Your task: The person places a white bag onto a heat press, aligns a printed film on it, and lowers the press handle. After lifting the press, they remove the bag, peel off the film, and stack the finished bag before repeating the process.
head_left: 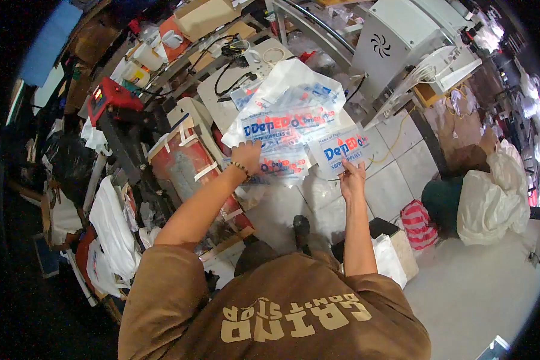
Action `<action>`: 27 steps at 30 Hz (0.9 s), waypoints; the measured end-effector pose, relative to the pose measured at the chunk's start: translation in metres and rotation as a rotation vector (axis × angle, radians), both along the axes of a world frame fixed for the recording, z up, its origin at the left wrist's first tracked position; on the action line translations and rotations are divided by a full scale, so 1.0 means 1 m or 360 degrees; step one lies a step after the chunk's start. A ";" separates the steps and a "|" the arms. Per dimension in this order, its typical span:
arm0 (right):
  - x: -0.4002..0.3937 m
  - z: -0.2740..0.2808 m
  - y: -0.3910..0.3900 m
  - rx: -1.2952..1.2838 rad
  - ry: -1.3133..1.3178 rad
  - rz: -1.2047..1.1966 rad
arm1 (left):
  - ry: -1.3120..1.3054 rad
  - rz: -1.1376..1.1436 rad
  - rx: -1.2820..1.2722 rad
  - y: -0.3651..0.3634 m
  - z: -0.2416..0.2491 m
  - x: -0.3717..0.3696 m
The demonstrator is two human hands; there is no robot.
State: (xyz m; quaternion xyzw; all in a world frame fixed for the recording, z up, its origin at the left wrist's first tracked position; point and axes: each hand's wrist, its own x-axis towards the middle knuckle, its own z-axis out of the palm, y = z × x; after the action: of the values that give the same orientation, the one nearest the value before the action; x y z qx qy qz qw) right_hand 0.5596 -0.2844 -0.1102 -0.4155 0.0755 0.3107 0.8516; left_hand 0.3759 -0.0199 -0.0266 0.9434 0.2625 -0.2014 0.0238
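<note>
My right hand (353, 177) pinches the lower edge of a printed film sheet (335, 157), holding it to the right of the pile. Blue and red lettering, "DepED", shows on it. At the left side of the pile, my left hand (246, 158) is closed with its fingers curled at the edge of another printed sheet (282, 165). More overlapping sheets (282, 125) with the same lettering lie on a white backing sheet (291, 75). A beaded bracelet (241, 170) circles my left wrist.
A red machine (115, 102) stands at the left, with a taped reddish platen (186, 162) beside the pile. Mugs (147, 57) and cables (231, 78) sit behind. A white cabinet machine (396, 39) is at upper right. Bags (492, 198) rest on the tiled floor.
</note>
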 end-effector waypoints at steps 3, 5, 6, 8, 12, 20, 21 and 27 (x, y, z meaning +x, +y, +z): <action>0.003 -0.024 -0.009 -0.0008 0.0226 0.0136 | -0.0091 -0.0042 0.0117 0.000 -0.017 -0.002; -0.014 0.000 -0.003 0.0045 0.0272 0.0214 | -0.0097 -0.0087 0.0128 0.000 -0.019 -0.002; -0.026 0.011 0.001 0.0099 0.0318 0.0301 | -0.0106 -0.0072 0.0136 0.000 -0.016 -0.002; -0.048 -0.017 0.010 -0.0158 0.0115 0.0427 | -0.0115 -0.0066 0.0142 -0.002 -0.011 -0.001; -0.072 -0.018 0.019 -0.0397 -0.0114 0.0331 | 0.0091 -0.0071 -0.0069 0.000 0.007 0.010; -0.032 0.017 -0.036 -0.0212 -0.0253 -0.0081 | -0.0487 -0.0333 -0.0745 0.046 0.021 0.054; -0.027 0.040 -0.038 -0.0085 -0.0224 -0.0111 | -0.0489 -0.0339 -0.0752 0.051 0.026 0.069; -0.023 0.079 0.025 0.0120 -0.0423 0.0045 | -0.0538 -0.0053 -0.0502 0.063 0.057 0.125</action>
State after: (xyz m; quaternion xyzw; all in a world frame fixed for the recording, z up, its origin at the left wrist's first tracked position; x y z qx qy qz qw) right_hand 0.5366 -0.2594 -0.0314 -0.4218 -0.0556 0.2675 0.8646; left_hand 0.5013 0.0432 0.0304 0.9525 0.2043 -0.0796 0.2112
